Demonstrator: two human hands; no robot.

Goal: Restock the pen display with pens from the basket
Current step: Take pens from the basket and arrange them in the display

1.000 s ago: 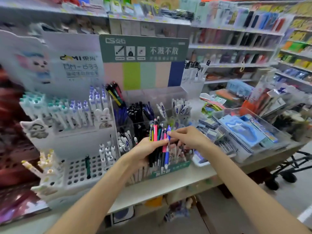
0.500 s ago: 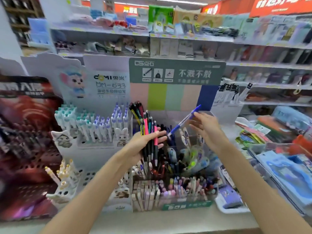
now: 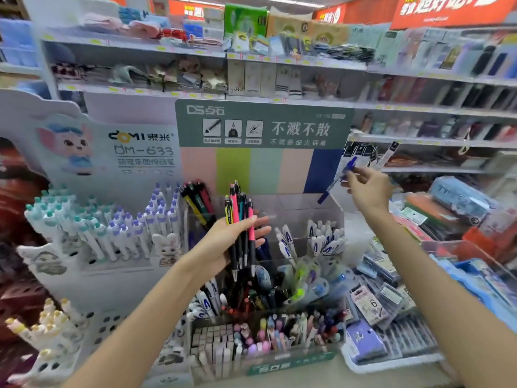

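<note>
My left hand (image 3: 223,242) grips a bunch of pens (image 3: 240,219) with pink, yellow, teal and black barrels, upright in front of the clear tiered pen display (image 3: 296,208). My right hand (image 3: 366,189) pinches a single blue pen (image 3: 337,179), tilted, its lower tip over the display's top back right compartment. Lower tiers of the display hold white-capped pens (image 3: 321,239), dark pens and pastel ones. No basket is in view.
A white display (image 3: 112,228) with teal and purple capped pens stands at the left. Packaged stationery in trays (image 3: 391,317) fills the counter at the right. Store shelves (image 3: 279,63) with goods run behind and above.
My right hand pulled the blue pen out of the bunch and carried it up and to the right. My left hand raised the remaining pens. The camera moved closer and tilted upward.
</note>
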